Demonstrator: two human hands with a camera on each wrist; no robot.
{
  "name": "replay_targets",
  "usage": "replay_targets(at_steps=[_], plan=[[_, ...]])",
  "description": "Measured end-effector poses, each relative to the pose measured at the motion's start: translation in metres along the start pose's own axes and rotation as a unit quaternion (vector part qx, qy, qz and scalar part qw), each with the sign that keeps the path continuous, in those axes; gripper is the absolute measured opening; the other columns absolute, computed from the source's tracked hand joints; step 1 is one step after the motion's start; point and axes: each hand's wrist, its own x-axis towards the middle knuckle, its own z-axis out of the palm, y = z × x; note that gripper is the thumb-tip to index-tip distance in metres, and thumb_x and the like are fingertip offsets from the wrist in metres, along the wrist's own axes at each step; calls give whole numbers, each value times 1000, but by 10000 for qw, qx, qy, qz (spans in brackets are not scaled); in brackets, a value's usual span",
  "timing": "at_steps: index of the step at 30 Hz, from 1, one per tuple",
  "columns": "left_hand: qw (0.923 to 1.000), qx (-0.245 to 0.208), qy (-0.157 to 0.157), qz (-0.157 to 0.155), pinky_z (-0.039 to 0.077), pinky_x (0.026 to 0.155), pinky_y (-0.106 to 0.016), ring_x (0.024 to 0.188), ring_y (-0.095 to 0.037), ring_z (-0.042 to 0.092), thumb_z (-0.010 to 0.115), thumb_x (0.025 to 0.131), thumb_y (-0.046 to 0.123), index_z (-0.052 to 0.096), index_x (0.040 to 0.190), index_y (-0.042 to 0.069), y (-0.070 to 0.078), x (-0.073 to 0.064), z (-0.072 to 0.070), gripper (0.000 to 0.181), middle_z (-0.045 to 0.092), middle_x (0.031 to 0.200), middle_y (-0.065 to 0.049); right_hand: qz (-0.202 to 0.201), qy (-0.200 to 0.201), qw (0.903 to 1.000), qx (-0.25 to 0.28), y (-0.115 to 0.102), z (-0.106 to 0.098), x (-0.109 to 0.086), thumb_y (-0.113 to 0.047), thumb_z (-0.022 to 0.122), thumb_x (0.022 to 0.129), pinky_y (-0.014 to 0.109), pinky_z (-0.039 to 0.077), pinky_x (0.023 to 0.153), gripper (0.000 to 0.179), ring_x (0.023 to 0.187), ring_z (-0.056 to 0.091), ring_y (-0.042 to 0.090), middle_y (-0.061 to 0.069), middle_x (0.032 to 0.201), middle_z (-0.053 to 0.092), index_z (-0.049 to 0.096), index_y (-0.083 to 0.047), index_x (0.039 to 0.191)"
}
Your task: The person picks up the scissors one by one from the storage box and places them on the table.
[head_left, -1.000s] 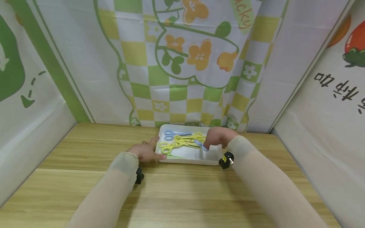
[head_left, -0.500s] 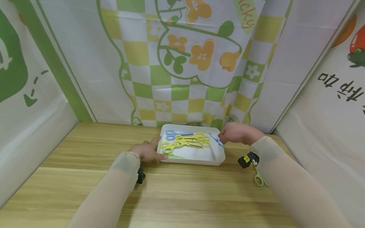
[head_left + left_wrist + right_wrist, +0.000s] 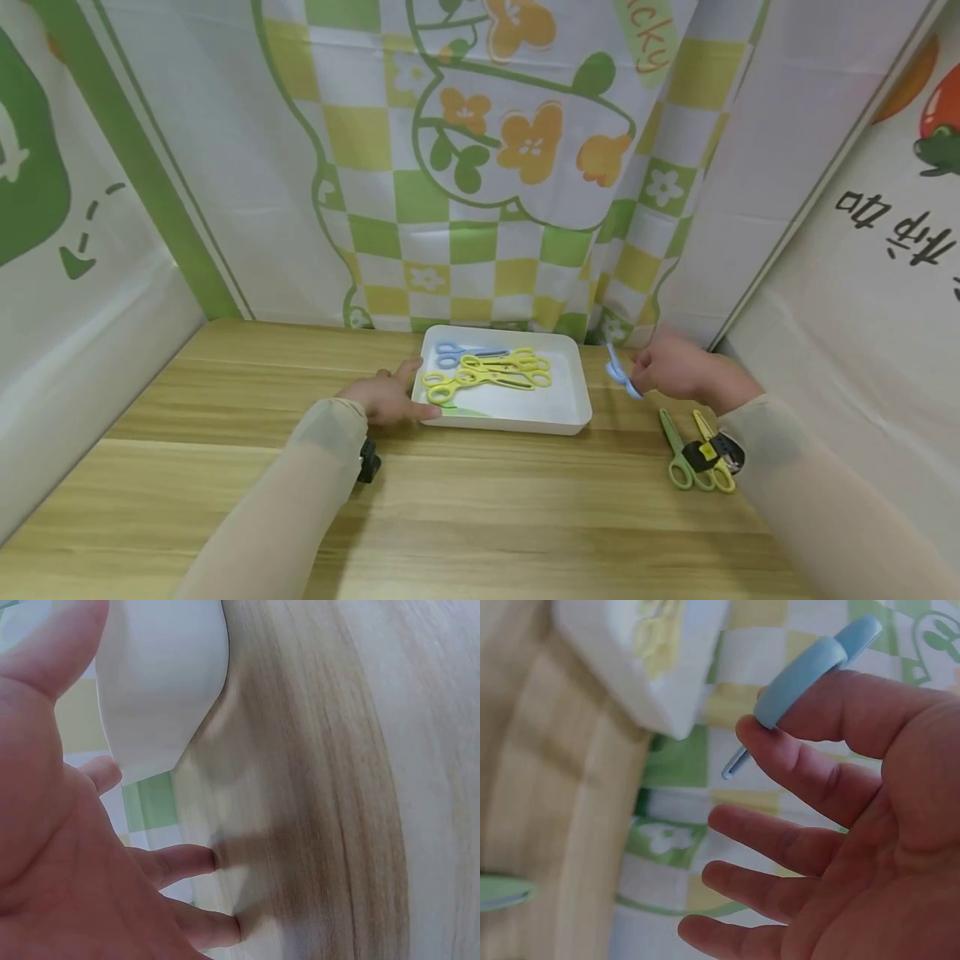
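Scissors [image 3: 622,372] of blue colour are in the air, right of the tray [image 3: 553,406], pinched by thumb and forefinger of the right hand [image 3: 681,369] (other fingers are spread). The left hand [image 3: 384,397], fingers apart, touches the tray's left end; inside lie yellow pairs [image 3: 492,377].

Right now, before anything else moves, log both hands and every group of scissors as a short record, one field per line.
Right hand: pinches light blue scissors, held up to the right of the tray
Left hand: touches the tray's left end, spread
White tray: on the wooden table
In tray: blue pair; overlapping yellow scissors, exact count unclear
On table, right side: green scissors; yellow pair, partly hidden by the wrist camera
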Motion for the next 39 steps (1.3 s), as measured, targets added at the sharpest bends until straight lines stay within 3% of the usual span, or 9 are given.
replay_targets(at_steps=[4, 6, 10, 13, 17, 23, 29, 35, 39], plan=[[10000, 5, -37, -15, 21, 107, -68, 143, -53, 12, 65, 88, 63, 4, 162, 20, 0, 0, 0, 104, 9, 156, -39, 129, 73, 9995, -277, 10, 10, -10, -4, 58, 78, 30, 26, 54, 32, 53, 28, 11, 3, 66, 51, 37, -18, 58], [10000, -7, -60, -16, 21, 107, -69, 143, -53, 11, 65, 88, 64, 4, 162, 20, -1, 1, 1, 105, 8, 156, -38, 103, 138, 9983, -549, 15, 16, -14, -4, 57, 77, 30, 25, 54, 31, 54, 25, 12, -3, 61, 32, 35, -18, 59], [9999, -36, -85, -50, 19, 108, -68, 144, -51, 9, 65, 88, 63, 3, 162, 21, -1, 2, 1, 105, 7, 157, -37, -227, 340, 9924, -1157, 22, 26, -18, -7, 63, 79, 45, 51, 69, 26, 75, 63, 30, 11, 79, 65, 53, -15, 57], [10000, -34, -72, -50, 20, 107, -69, 144, -52, 10, 65, 88, 63, 4, 162, 21, 0, 1, 1, 104, 8, 157, -38, -420, 472, 9850, -1607, 27, 34, -19, -11, 70, 80, 55, 47, 93, 22, 109, 61, 46, 22, 103, 70, 64, -14, 60], [10000, -51, -48, -43, 20, 106, -70, 143, -53, 11, 65, 87, 64, 4, 162, 21, 0, 0, 1, 105, 8, 156, -38, -369, 557, 9801, -1868, 35, 46, -19, -13, 72, 79, 54, 47, 93, 21, 110, 60, 46, 16, 94, 70, 64, -16, 60], [9999, -116, -49, -63, 19, 107, -69, 144, -51, 9, 65, 87, 64, 4, 162, 22, -1, 1, 1, 106, 7, 157, -37, -564, 839, 9691, -2248, 41, 63, -24, -12, 71, 71, 53, 49, 91, 29, 108, 62, 42, -2, 62, 61, 52, -20, 51], [9999, -33, -69, -72, 19, 108, -68, 145, -50, 10, 66, 86, 65, 4, 162, 21, -2, 2, 1, 107, 9, 157, -36, -482, 739, 9659, -2435, 42, 74, -34, -13, 73, 73, 60, 46, 91, 34, 113, 59, 45, 13, 87, 72, 49, -19, 50], [9999, -48, -74, -131, 19, 107, -69, 144, -50, 10, 66, 86, 66, 4, 162, 23, -1, 3, 0, 107, 7, 158, -36, -158, 577, 9692, -2391, 46, 82, -36, -13, 73, 73, 69, 41, 90, 35, 118, 54, 50, 24, 114, 67, 47, -17, 50], [9999, -87, -46, -123, 20, 107, -69, 144, -51, 10, 66, 86, 64, 5, 162, 22, -1, 1, -1, 105, 8, 157, -37, -28, 452, 9698, -2395, 46, 84, -36, -13, 74, 71, 72, 38, 90, 33, 118, 53, 50, 22, 116, 66, 48, -17, 51]])
